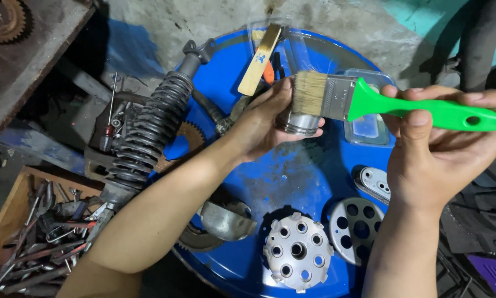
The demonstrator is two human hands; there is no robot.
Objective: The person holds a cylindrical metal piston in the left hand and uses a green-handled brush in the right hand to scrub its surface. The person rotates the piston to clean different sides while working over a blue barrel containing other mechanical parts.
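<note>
1. Two bare hands are up over a round blue metal drum top.
2. Left hand is curled shut around a short silvery metal cylinder part, gripped at its side.
3. Right hand is closed on the handle of a flat paintbrush with a bright green plastic handle — its pale bristles are touching the top of the cylinder.
4. Below the hands: a round silver hub with holes and a perforated metal disc.
5. Left of the left forearm — a black coil-spring shock absorber.

Brush: we see a green handle, pale bristles lying across the part.
Metal cylinder: small, ringed, shiny, upright beneath our bristles.
</note>
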